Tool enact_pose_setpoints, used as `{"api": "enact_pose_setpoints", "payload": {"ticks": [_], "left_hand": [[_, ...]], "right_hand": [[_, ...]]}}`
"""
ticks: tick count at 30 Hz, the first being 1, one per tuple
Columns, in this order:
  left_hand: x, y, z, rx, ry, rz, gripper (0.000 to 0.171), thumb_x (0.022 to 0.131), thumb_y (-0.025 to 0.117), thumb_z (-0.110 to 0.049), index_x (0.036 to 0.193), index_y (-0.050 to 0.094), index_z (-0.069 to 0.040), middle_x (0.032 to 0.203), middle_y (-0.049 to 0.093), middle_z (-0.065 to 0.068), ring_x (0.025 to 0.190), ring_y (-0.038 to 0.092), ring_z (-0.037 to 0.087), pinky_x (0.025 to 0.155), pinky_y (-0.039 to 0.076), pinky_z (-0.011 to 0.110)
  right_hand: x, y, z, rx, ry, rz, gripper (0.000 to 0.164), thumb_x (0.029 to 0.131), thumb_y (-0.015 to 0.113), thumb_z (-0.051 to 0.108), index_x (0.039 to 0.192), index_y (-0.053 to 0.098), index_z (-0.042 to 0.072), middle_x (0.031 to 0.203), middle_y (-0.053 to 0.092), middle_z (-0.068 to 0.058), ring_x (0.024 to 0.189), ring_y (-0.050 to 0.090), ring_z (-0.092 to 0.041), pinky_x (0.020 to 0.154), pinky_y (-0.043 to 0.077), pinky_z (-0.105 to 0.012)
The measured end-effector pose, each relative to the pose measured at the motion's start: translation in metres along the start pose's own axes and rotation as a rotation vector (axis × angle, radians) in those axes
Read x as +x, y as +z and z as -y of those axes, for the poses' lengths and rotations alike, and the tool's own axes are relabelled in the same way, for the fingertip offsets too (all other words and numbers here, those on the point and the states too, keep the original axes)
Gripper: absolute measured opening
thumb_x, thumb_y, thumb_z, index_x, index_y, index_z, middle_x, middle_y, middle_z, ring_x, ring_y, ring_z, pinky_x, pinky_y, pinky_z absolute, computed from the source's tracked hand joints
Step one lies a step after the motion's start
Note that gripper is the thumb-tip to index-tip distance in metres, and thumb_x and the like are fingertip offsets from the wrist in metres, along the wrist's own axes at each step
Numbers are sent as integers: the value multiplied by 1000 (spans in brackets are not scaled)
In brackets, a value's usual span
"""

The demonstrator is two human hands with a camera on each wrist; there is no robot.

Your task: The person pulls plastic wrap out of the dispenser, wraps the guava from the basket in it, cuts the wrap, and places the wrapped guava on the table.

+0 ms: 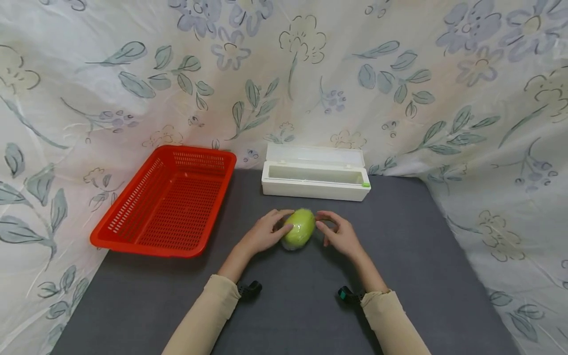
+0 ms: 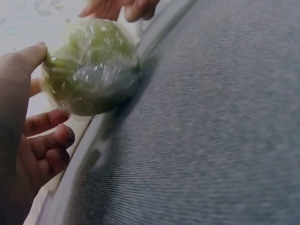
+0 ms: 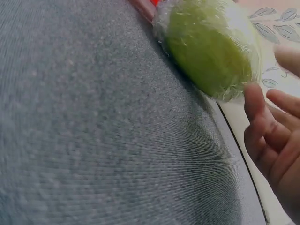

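Observation:
A green fruit (image 1: 300, 229), wrapped in clear plastic film, is between my two hands over the dark tabletop. My left hand (image 1: 265, 232) holds its left side between thumb and forefinger. The left wrist view shows the crinkled film on the fruit (image 2: 93, 70), with the other left fingers loosely bent below it. On the opposite side is my right hand (image 1: 341, 235), its fingers loosely bent. In the right wrist view, one fingertip of that hand (image 3: 276, 131) is right beside the film edge; whether it touches cannot be made out.
A long white box (image 1: 316, 188) with its lid raised and a small green piece at its right end stands behind the fruit. To the left is a red perforated basket (image 1: 177, 252). Flowered cloth (image 1: 310, 74) hangs around the grey tabletop (image 1: 293, 305).

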State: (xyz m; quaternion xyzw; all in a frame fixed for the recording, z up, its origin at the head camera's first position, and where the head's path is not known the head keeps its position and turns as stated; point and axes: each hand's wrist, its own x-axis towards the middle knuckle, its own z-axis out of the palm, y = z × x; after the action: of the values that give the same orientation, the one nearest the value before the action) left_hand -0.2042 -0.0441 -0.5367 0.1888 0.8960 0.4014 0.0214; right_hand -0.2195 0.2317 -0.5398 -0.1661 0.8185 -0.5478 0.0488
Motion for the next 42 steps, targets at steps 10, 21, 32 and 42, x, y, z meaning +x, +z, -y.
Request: {"api": "enact_pose_setpoints", "payload": {"ticks": [10, 21, 32, 42], "left_hand": [[-6, 3, 5, -75, -20, 37, 87, 77, 97, -42, 141, 46, -14, 94, 55, 5, 73, 53, 12, 64, 46, 27], [-9, 12, 2, 7, 31, -36, 112, 79, 95, -47, 165, 35, -7, 134, 69, 15, 113, 71, 29, 94, 58, 45], [-3, 17, -6, 162, 91, -106, 109, 78, 96, -45, 159, 42, 5, 154, 56, 19, 134, 62, 36, 106, 53, 52], [4, 44, -24, 172, 82, -130, 109, 79, 94, -46, 160, 41, 3, 154, 56, 20, 133, 63, 35, 105, 55, 50]], "right_hand": [[3, 4, 4, -290, -144, 239, 107, 80, 96, 28, 165, 36, 7, 137, 65, -18, 57, 62, -8, 57, 54, -28], [2, 7, 5, -361, -176, 166, 105, 78, 97, 32, 162, 40, 4, 104, 72, -14, 52, 53, -5, 52, 48, -26], [2, 5, 2, -367, -197, 172, 101, 84, 93, 29, 163, 37, 0, 52, 52, 12, 43, 47, -4, 48, 43, -24], [-14, -19, -6, -342, -183, 159, 97, 87, 90, 24, 164, 36, 2, 50, 47, 10, 39, 41, 0, 44, 41, -25]]}}
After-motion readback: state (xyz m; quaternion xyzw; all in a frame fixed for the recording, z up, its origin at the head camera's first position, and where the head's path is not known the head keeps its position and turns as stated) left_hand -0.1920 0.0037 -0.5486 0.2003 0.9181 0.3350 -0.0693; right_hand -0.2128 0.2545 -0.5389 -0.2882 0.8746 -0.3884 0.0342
